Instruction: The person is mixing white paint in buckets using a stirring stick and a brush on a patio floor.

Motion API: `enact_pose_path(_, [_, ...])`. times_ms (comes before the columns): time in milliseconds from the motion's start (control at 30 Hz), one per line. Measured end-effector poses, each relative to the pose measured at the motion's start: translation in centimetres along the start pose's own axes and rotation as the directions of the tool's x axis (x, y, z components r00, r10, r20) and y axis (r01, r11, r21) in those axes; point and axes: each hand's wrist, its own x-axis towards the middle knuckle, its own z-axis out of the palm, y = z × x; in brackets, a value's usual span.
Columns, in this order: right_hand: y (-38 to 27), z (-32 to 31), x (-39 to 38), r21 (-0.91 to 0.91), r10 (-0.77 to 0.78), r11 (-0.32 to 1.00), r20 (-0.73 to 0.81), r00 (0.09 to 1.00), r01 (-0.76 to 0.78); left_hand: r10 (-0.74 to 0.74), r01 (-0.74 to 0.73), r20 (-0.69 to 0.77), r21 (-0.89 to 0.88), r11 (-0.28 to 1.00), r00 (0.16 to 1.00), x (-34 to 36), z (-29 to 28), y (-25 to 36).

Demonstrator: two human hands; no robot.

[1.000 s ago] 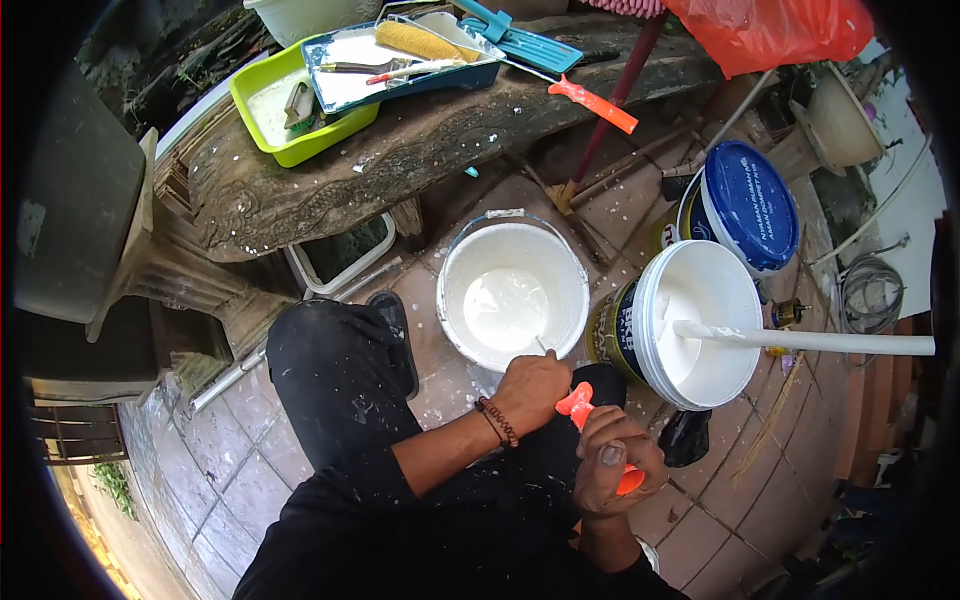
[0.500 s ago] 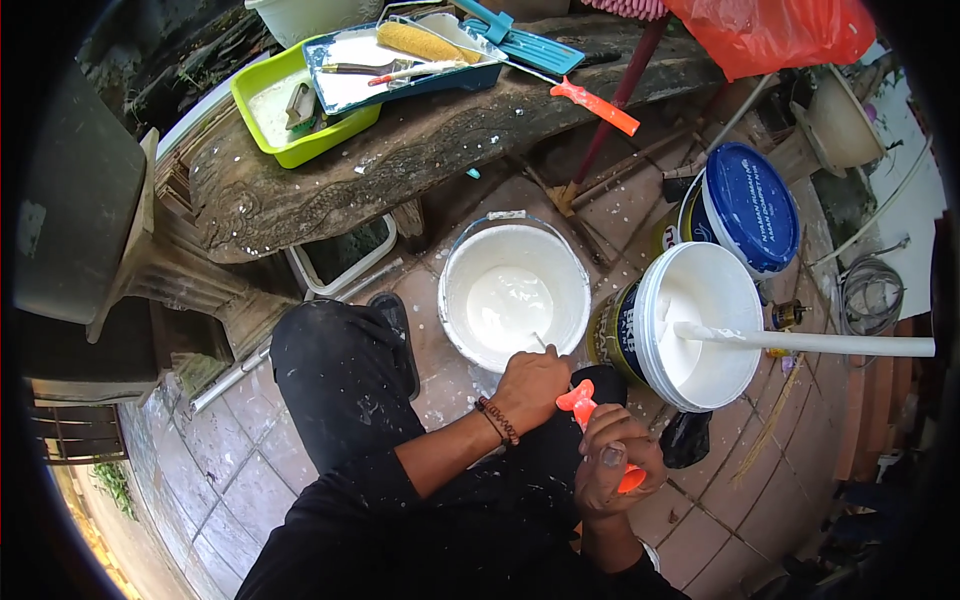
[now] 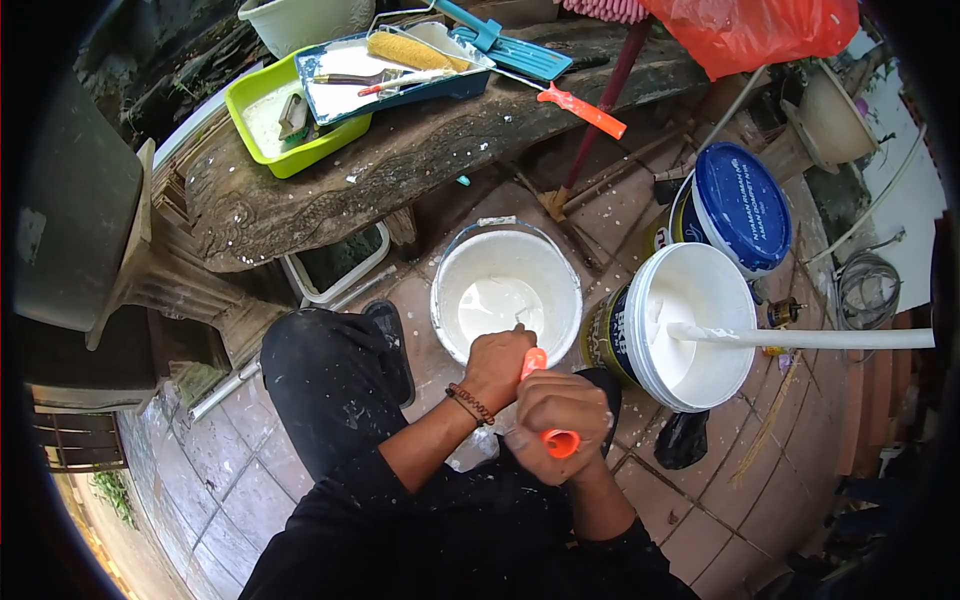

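Note:
An orange plastic handle, like the one on the paint roller, is gripped in my right hand; its hollow flared end faces up. My left hand is closed at the near rim of a white bucket, wrapped round a thin metal rod whose end shows over the bucket. White paint lies in the bottom of that bucket. The handle's far end meets my left hand's fingers; whether the rod runs into it is hidden. Some whitish, crumpled material lies below my left wrist.
To the right stands an open paint pail with a white stick in it, beside a blue-lidded pail. A wooden bench holds a green tray, a blue paint tray with brushes, and a paint roller.
My right hand has moved left and up with the orange handle, bringing it against my left hand. My left hand has shifted slightly left, and the rod's visible end now points further into the bucket.

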Motion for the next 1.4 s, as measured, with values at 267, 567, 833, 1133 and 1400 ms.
enact_pose_path(267, [-2.4,-1.0,-1.0,0.092,0.055,0.991,0.394,0.918,-0.099,0.003,-0.011,0.104,0.074,0.997,0.995,-3.2,1.1,0.6])
enact_pose_path(567, [-6.2,-3.8,-2.9,0.09,0.144,0.972,0.495,0.857,-0.216,0.147,-0.163,0.161,0.09,0.982,0.976,-5.4,3.8,3.2])
enact_pose_path(833, [-6.1,-4.0,-2.8,0.061,0.122,0.986,0.376,0.918,-0.156,0.126,-0.131,0.152,0.024,0.991,0.98,-4.2,4.3,3.6])
enact_pose_path(1133, [-2.2,-2.5,-3.2,0.033,0.0,0.999,0.187,0.982,-0.006,0.048,-0.048,0.002,0.015,0.999,0.999,-2.1,3.1,1.8])
enact_pose_path(1400, [-0.4,-0.1,-4.5,0.008,0.011,1.0,-0.168,0.986,-0.009,-0.022,0.027,-0.109,0.043,0.999,0.994,-2.1,3.4,0.5])
